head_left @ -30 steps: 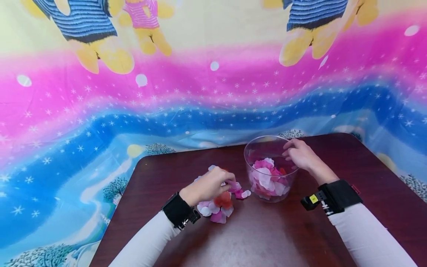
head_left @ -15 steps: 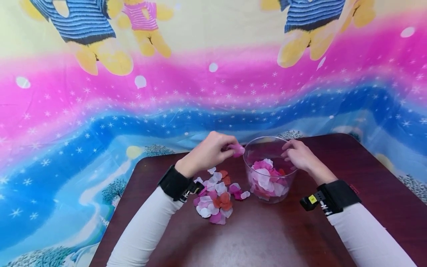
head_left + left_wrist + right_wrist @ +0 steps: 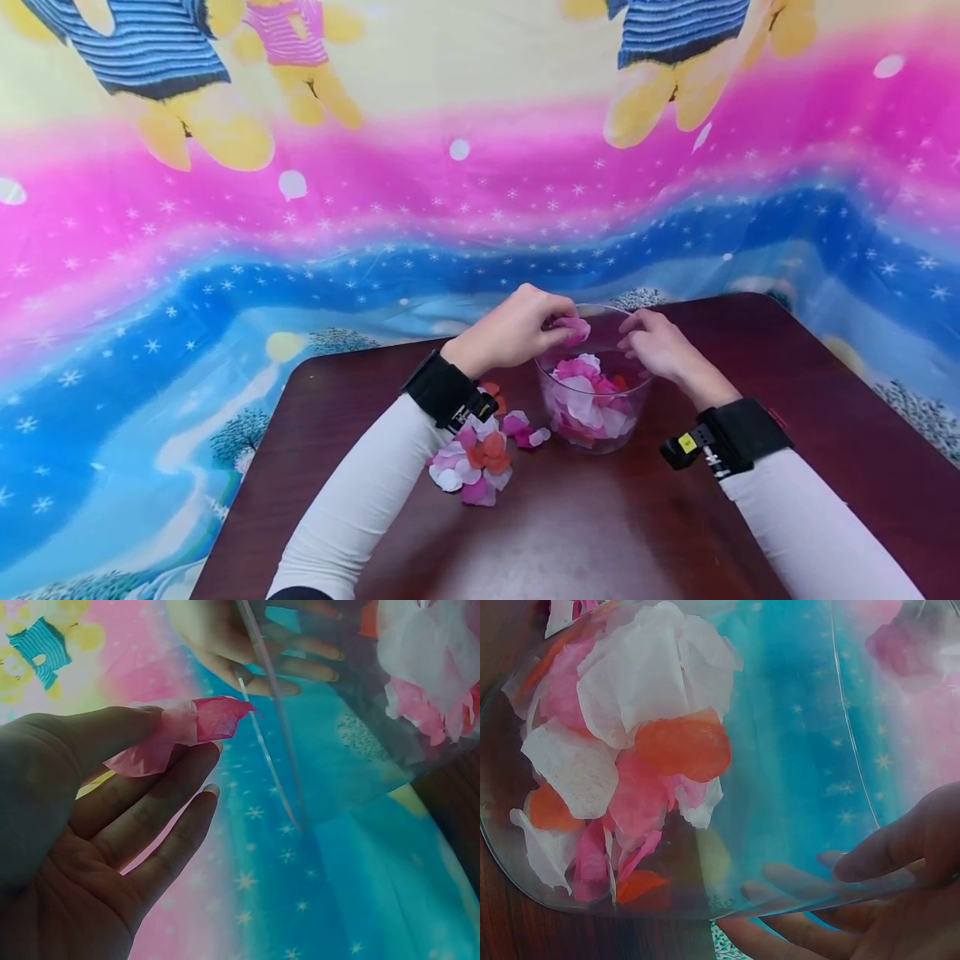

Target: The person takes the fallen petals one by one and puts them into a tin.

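Note:
In the head view my left hand (image 3: 517, 329) is at the left rim of a clear plastic tub (image 3: 640, 395), pinching pink fabric petals (image 3: 576, 331) between thumb and fingers. The left wrist view shows these held petals (image 3: 169, 735) as a pale pink and a brighter pink piece; the other fingers are loosely extended. My right hand (image 3: 663, 346) grips the tub's right side, thumb within and fingers outside the wall, as the right wrist view shows. White, pink and orange-red petals (image 3: 656, 682) fill the tub's lower part.
A loose pile of pink, white and red petals (image 3: 480, 467) lies on the dark brown table (image 3: 570, 533), left of the tub and partly hidden by my left forearm. Behind the table hangs a colourful printed cloth (image 3: 420, 183).
My left hand has picked pink petals from the pile, lifted them and moved right to the tub's opening. My right hand keeps its grip on the tub. The head view has shifted slightly.

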A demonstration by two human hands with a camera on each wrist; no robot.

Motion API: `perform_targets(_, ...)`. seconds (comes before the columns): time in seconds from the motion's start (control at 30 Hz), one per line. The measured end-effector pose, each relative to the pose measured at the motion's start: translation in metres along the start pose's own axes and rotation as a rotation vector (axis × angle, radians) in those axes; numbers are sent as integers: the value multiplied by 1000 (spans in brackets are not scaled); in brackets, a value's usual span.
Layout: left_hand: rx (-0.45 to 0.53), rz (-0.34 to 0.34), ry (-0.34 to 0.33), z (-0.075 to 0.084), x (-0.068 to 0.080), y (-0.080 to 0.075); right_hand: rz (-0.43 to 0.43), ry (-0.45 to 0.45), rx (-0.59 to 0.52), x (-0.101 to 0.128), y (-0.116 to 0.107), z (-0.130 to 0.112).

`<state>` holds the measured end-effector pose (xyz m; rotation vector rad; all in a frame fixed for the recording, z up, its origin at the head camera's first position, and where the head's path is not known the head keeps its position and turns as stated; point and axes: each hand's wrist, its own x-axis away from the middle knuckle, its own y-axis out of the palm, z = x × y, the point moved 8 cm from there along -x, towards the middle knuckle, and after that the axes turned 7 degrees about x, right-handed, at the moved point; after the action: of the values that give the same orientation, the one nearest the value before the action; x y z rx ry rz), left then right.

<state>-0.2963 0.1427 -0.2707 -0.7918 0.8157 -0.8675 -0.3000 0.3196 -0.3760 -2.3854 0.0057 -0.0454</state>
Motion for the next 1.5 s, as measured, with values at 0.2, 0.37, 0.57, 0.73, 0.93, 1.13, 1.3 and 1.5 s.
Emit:
perform_targets(0.2,-1,-10,-4,-8,-4,7,17,-8,9,-1,-1,-3)
perform_targets(0.37,-22,-29,-21,-13,-6,11,17,-4,13,-1,-1,-3)
perform_targets(0.57,-51,-41,-67,-20,-6,15,-3,10,10,1,1,-1)
perform_targets(0.73,-81,-22,-81,-22,-6,13,6,4,11,1,1,-1)
perform_targets(0.93,-117,-19,-86,-24,-6,12,19,-8,17,0,-1,-2)
perform_targets(1.13,-127,-29,-106,-29,0,11,13,-6,15,-2,2,-3)
perform_targets(1.3,-119,-28,-109,-30,7,6,-5,-3,12,-3,5,-4)
perform_targets(1.5,-96,-34,-90,-31,20,-5,-6,-1,10,-1,1,-2)
